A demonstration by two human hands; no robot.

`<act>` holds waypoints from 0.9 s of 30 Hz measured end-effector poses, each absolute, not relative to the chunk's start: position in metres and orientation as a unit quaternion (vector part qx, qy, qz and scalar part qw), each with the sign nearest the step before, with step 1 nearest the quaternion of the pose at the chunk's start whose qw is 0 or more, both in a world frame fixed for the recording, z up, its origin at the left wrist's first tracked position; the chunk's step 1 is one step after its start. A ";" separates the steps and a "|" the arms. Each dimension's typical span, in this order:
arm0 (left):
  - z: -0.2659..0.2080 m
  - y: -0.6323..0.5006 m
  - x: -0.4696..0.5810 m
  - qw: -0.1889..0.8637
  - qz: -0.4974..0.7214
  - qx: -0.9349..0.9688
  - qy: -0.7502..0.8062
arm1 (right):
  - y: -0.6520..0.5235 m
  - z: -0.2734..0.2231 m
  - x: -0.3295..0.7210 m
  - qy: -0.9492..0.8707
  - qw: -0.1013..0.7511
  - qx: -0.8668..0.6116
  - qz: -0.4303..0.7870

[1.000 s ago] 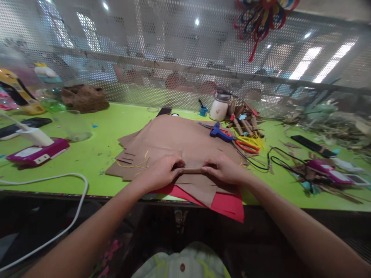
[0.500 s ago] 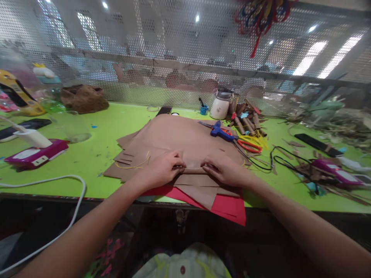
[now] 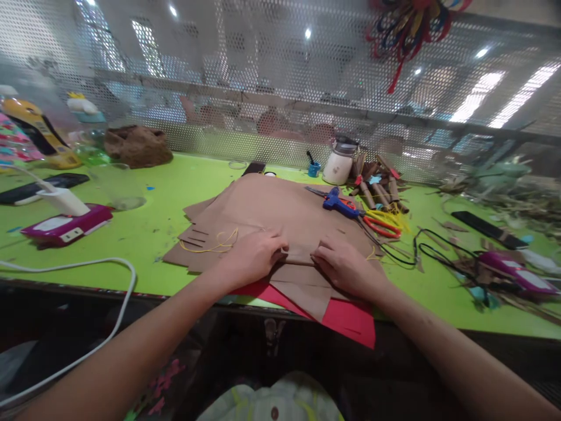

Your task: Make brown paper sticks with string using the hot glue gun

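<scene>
Brown paper sheets [image 3: 272,202] lie in a loose stack at the table's front, with red paper [image 3: 350,321] sticking out below. My left hand [image 3: 258,251] has its fingers curled onto the near edge of the top sheet, which is folded or rolled into a narrow strip [image 3: 300,258]. At the strip's other end my right hand [image 3: 342,260] pinches the same paper. A thin yellow string [image 3: 210,248] curls over the sheets beside my left wrist. Beyond my right hand lie a blue glue gun [image 3: 339,203] and orange-handled scissors [image 3: 382,227].
A white jar [image 3: 338,164], a blue pot [image 3: 314,169] and rolled brown paper tubes [image 3: 381,190] stand at the back. Purple power strips lie left [image 3: 68,225] and right [image 3: 517,272]. A clear cup [image 3: 129,190] stands left. A black cable [image 3: 416,237] snakes across the right side.
The view has shifted slightly, moving the whole scene right. My fingers remain on the paper's near edge, with my right hand more tightly curled.
</scene>
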State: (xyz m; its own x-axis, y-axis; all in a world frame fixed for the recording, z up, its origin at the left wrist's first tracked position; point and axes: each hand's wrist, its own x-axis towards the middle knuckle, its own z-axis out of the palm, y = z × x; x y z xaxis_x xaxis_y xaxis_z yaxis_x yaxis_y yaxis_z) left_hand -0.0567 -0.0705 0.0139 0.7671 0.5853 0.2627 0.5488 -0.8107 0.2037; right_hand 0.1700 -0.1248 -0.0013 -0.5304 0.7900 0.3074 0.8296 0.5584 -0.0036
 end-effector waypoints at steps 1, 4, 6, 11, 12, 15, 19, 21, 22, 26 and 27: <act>0.013 -0.072 -0.056 0.052 0.160 0.938 0.303 | -0.125 -0.002 0.170 -0.870 0.145 -0.465 -0.069; 0.013 -0.075 -0.056 0.051 0.157 0.940 0.300 | -0.125 0.000 0.174 -0.871 0.169 -0.460 -0.047; 0.014 -0.077 -0.056 0.055 0.152 0.942 0.294 | -0.128 0.002 0.180 -0.876 0.175 -0.449 -0.022; 0.017 -0.078 -0.058 0.052 0.146 0.948 0.276 | -0.133 0.003 0.207 -0.873 0.181 -0.453 0.010; 0.016 -0.078 -0.058 0.052 0.146 0.948 0.278 | -0.134 0.001 0.212 -0.870 0.185 -0.457 0.012; 0.013 -0.074 -0.056 0.051 0.150 0.946 0.284 | -0.137 -0.007 0.227 -0.859 0.187 -0.475 0.009; 0.009 -0.069 -0.055 0.049 0.156 0.946 0.280 | -0.143 -0.011 0.245 -0.838 0.186 -0.512 0.028; 0.009 -0.068 -0.055 0.048 0.156 0.947 0.275 | -0.146 -0.006 0.253 -0.823 0.200 -0.529 0.050; 0.009 -0.067 -0.055 0.048 0.155 0.948 0.272 | -0.148 -0.002 0.256 -0.816 0.208 -0.536 0.053; 0.011 -0.066 -0.055 0.051 0.142 0.952 0.268 | -0.151 0.019 0.242 -0.811 0.247 -0.528 -0.048; 0.012 -0.066 -0.055 0.052 0.141 0.951 0.271 | -0.151 0.023 0.233 -0.819 0.242 -0.514 -0.075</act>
State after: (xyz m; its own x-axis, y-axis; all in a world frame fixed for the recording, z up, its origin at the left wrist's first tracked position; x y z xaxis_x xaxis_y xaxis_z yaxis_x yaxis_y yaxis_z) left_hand -0.0552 -0.0663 0.0122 0.8136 0.5292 0.2407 0.4998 -0.8482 0.1754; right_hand 0.2326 -0.1509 0.0225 -0.3534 0.8066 0.4738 0.8790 0.4597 -0.1270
